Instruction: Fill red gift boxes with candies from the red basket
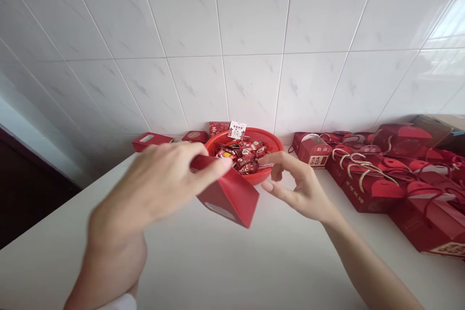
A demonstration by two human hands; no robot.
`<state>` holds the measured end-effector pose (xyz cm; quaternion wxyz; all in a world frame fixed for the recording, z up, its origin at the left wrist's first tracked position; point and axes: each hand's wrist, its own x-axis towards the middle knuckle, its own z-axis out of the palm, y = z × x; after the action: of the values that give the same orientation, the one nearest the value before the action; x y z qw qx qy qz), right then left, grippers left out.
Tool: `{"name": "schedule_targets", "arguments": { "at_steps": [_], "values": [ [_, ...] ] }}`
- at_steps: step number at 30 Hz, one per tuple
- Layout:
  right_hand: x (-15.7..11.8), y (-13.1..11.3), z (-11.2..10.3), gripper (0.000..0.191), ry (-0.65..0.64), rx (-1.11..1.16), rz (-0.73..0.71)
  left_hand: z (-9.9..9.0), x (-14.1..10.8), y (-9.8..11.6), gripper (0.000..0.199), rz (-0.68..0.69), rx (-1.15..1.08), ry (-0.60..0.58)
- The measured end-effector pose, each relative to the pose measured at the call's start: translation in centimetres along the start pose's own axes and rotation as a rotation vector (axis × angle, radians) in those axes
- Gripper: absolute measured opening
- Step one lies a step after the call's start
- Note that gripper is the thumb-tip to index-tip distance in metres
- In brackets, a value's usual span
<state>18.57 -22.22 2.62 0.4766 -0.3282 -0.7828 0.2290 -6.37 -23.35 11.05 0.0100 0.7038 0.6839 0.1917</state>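
My left hand [156, 184] grips a red cardboard gift box [240, 198] by its upper left end, thumb on the near side. The box is tilted in the air over the white table, in front of a red plastic basket [276, 144]. Red-wrapped candies [249, 156] fill part of that basket, and a white-and-red printed packet [237, 130] leans at its back rim. At the basket's right front edge is my right hand [301, 189], thumb and fingers curved but apart, with nothing visible between them. The left hand's edges are blurred.
Many red gift boxes [374, 184] with rope handles crowd the right side of the table [225, 266]. One red box [312, 147] stands just right of the basket. More red boxes [150, 140] lie along the tiled wall [250, 77] at left. A cardboard carton [441, 126] sits far right.
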Motion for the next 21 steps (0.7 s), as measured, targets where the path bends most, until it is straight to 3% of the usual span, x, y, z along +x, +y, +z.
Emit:
{"name": "schedule_targets", "arguments": {
  "at_steps": [4,7,11,14,19,21],
  "values": [
    [-0.4,-0.2,0.7,0.024,-0.075,-0.003,0.040,3.6,0.5,3.2,0.057,0.159,0.035,-0.211],
    [-0.1,1.0,1.0,0.019,-0.096,0.006,0.169,5.9,1.7,3.7,0.063,0.188,0.007,-0.319],
    [0.3,3.3,1.0,0.014,-0.174,0.141,0.297,7.4,2.8,2.6,0.063,0.233,-0.097,-0.433],
    [0.6,4.6,1.0,0.015,-0.181,0.207,0.337,7.8,3.1,1.4,0.047,0.328,-0.190,-0.531],
    [0.7,5.3,1.2,0.028,-0.141,0.260,0.395,9.0,3.6,-0.3,0.036,0.353,-0.299,-0.491],
    [0.7,5.3,1.5,0.037,-0.140,0.268,0.410,9.7,3.7,-0.9,0.041,0.334,-0.335,-0.500]
  ]
}}
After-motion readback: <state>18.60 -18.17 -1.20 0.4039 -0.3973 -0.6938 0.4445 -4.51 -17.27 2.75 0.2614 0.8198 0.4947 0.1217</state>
